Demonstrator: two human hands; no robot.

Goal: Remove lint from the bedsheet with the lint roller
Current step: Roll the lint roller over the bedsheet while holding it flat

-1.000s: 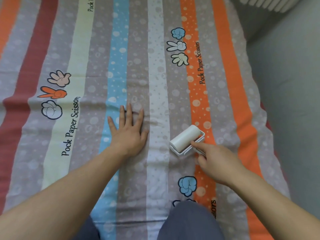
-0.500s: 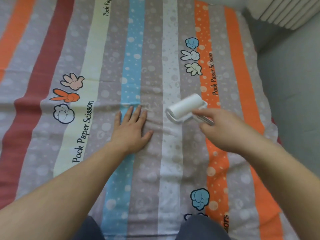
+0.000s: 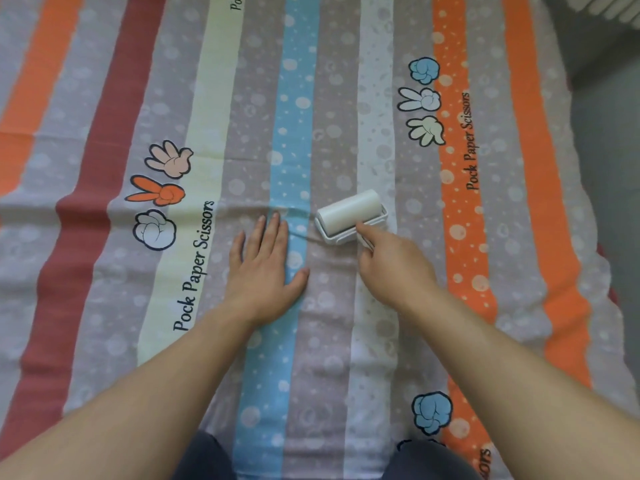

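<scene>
A striped bedsheet [image 3: 339,109] with cartoon hands and the words "Pock Paper Scissors" fills the view. A white lint roller [image 3: 348,213] lies on it across the grey and pale stripes near the middle. My right hand [image 3: 393,263] grips the roller's handle from the near side, index finger stretched along the frame. My left hand [image 3: 265,268] presses flat on the sheet just left of the roller, fingers straight, over the blue stripe. A small crease runs in the fabric between my left fingertips and the roller.
The bed's right edge drops to a grey floor [image 3: 609,168]. A white ribbed object [image 3: 609,8] sits at the top right corner. My knees in dark trousers [image 3: 207,459] show at the bottom edge.
The roller has travelled away from me and to the left, from the orange stripe to beside the blue stripe. My left hand stays flat on the sheet.
</scene>
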